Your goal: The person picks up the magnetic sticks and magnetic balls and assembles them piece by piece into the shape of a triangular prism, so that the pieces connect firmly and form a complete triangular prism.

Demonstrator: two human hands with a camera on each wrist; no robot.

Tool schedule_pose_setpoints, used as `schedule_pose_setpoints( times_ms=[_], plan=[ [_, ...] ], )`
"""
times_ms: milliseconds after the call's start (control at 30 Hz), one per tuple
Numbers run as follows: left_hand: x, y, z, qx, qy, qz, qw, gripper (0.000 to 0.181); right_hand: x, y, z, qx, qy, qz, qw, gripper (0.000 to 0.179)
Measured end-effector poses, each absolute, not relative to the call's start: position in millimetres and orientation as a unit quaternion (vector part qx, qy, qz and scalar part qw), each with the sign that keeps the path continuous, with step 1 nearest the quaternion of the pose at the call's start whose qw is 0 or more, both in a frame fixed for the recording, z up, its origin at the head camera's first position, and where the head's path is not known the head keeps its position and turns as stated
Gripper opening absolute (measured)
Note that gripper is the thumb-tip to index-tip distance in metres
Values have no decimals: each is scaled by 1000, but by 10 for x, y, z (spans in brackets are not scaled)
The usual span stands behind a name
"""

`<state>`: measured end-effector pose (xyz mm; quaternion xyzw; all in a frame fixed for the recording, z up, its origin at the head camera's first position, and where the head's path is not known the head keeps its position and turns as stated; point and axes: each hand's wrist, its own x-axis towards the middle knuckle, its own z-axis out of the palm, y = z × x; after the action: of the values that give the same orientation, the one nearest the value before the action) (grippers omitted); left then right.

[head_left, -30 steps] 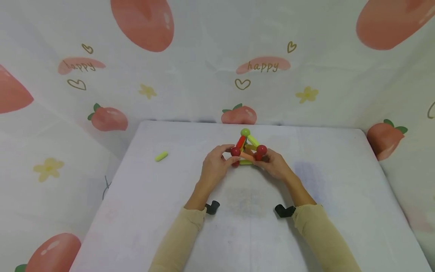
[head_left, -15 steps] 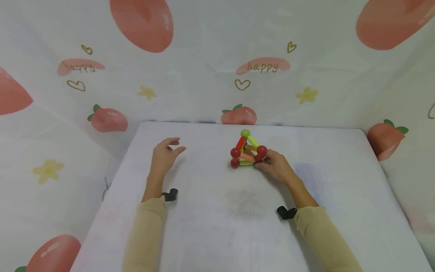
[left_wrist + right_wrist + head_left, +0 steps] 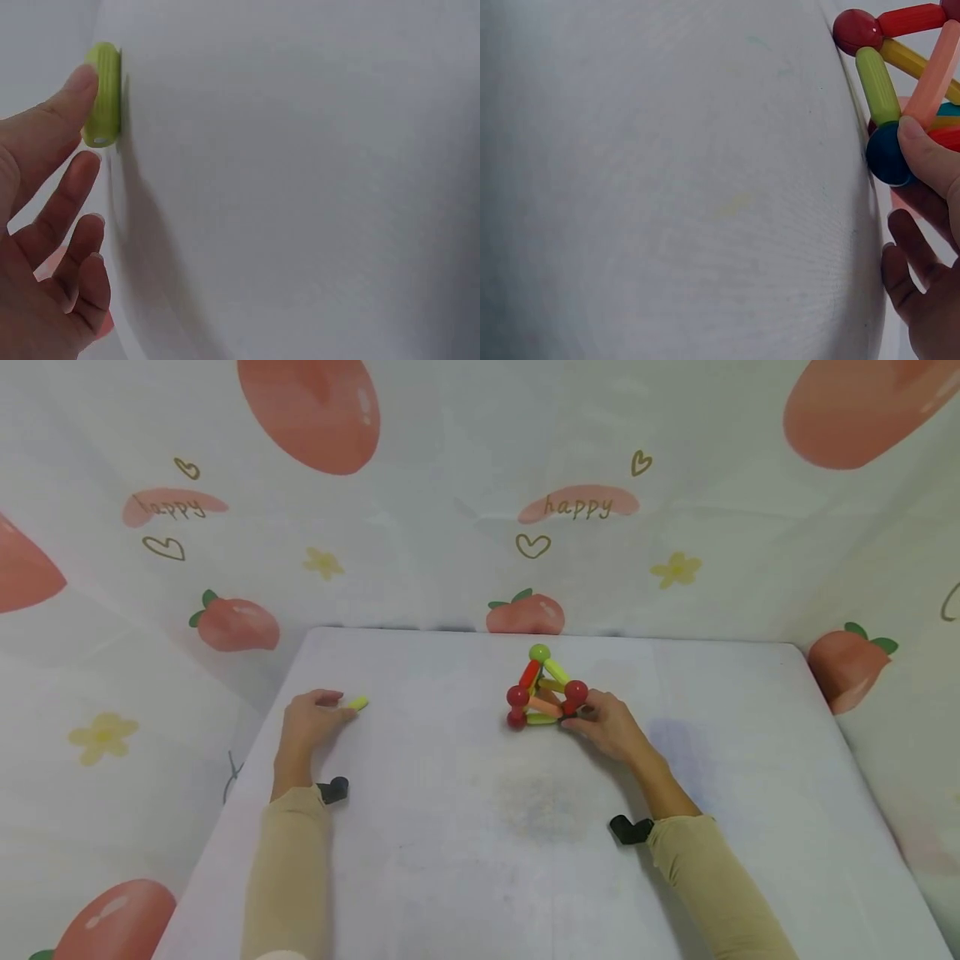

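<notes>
At the table's left side my left hand (image 3: 309, 722) pinches a yellow-green magnetic stick (image 3: 106, 94); the thumb lies across it in the left wrist view, and the index finger is mostly hidden behind. The stick is close to the tabletop. Toward the back middle stands a frame of magnetic sticks and balls (image 3: 543, 703), with a green ball (image 3: 539, 653) on top and red balls (image 3: 517, 696) lower down. My right hand (image 3: 613, 727) holds the frame's lower right corner, thumb and finger on a dark blue ball (image 3: 889, 155). An orange stick (image 3: 936, 75) rises beside the thumb.
The white-covered table (image 3: 480, 860) ends at a back edge just behind the frame. A printed fabric backdrop (image 3: 420, 527) rises behind and at both sides. A black camera mount sits on each wrist.
My left hand has let go of the frame and moved left across the table to the loose yellow-green stick, which it now pinches. The right hand has stayed on the frame.
</notes>
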<state>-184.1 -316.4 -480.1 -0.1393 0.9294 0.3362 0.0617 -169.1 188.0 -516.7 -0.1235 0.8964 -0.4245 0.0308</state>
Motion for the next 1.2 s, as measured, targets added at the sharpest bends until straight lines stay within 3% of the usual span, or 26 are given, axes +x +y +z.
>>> schedule_pose_setpoints(
  times_ms=[267, 600, 767, 967, 1200],
  plan=[
    [-1813, -3176, -4829, -138, 932, 325, 84, 45, -1674, 1862, -5152, -113, 894, -433, 35, 26],
    [-1834, -3016, -4797, -91, 942, 320, 46, 39, -1626, 1865, -5170, -101, 894, -435, 45, 25],
    [-1900, -2555, -4600, -65, 928, 366, 16, 37, -1616, 1874, -5173, -100, 893, -437, 40, 25],
    [-1934, -1798, -4395, 39, 904, 422, -52, 29, -1641, 1880, -5170, -108, 893, -436, 29, 26],
    [-1838, -1059, -4273, 121, 878, 462, -28, 24, -1649, 1861, -5177, -106, 889, -444, 34, 25]
  ],
)
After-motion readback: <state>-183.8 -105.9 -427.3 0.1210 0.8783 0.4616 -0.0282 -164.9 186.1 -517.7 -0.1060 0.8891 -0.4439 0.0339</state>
